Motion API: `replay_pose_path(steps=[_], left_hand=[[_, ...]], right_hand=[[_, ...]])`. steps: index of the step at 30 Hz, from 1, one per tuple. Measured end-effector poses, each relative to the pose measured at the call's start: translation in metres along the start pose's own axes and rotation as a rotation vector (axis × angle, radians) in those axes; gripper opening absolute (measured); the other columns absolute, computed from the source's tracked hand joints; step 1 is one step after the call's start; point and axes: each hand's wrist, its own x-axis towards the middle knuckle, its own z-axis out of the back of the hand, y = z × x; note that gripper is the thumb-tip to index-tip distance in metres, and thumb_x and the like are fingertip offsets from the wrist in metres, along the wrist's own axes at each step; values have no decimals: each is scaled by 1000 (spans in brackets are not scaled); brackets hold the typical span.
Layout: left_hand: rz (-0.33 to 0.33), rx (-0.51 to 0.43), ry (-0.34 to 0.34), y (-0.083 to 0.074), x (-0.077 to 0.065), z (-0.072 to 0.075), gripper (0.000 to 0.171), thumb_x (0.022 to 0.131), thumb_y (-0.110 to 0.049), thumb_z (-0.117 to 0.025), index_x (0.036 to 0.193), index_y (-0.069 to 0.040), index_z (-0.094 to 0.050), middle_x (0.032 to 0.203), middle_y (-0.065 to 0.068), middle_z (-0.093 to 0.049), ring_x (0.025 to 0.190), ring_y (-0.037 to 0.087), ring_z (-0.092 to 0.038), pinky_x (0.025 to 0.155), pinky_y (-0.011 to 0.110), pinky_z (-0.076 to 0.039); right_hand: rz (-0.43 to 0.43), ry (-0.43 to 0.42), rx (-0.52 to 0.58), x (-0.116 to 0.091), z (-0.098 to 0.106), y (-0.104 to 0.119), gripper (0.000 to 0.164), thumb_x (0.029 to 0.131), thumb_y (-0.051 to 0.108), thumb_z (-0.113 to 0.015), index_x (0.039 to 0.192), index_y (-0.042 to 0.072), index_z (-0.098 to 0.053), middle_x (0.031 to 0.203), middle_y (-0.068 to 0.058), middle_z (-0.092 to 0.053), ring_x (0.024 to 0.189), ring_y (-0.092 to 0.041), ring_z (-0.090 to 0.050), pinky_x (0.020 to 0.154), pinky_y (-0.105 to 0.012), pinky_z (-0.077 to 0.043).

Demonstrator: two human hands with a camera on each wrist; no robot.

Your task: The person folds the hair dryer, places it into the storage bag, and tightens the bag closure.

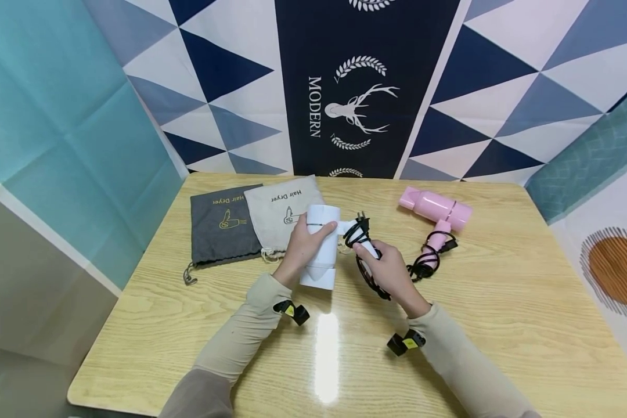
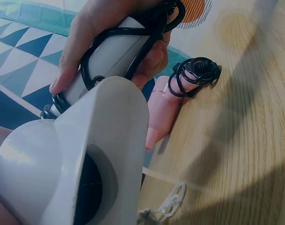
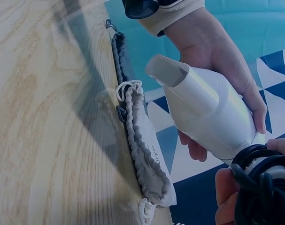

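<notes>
Hands (image 1: 304, 241) (image 1: 391, 270) grip a white dryer (image 1: 321, 252); pouches (image 1: 224, 241) (image 1: 266, 217) read "Hair Dryer," the backdrop (image 1: 324, 49) "MODERN."

- From the head, we look forward and down across the worktop (image 1: 528, 302) to its far edge, from farthest off.
- From the left wrist, we face its right edge, close to the white dryer (image 1: 321, 249).
- From the right wrist, also close, we face the far left corner.
- All three views share the white dryer; head and left wrist share the pink dryer (image 1: 435, 207).
</notes>
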Motion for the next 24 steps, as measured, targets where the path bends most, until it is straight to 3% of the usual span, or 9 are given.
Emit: replay_pose_path(steps=[17,24], left_hand=[[2,-49,-22,0,-2,-5,70,90,-44,-66,143,-6,-38,110,17,-60,79,20,-61,64,32,-54],[-2,-44,-47,-1,-3,-8,71,89,-45,-66,143,-7,-38,110,16,-60,79,20,-61,64,33,-54]], right_hand=[[-20,-24,-15,-4,-2,2,48,96,49,-55,84,3,-59,60,1,-47,54,-13,-47,54,-26,-42],[-47,-62,15,-6,-7,4,47,96,48,-56,87,2,-60,64,-1,-52,56,-13,-49,54,-26,-44]])
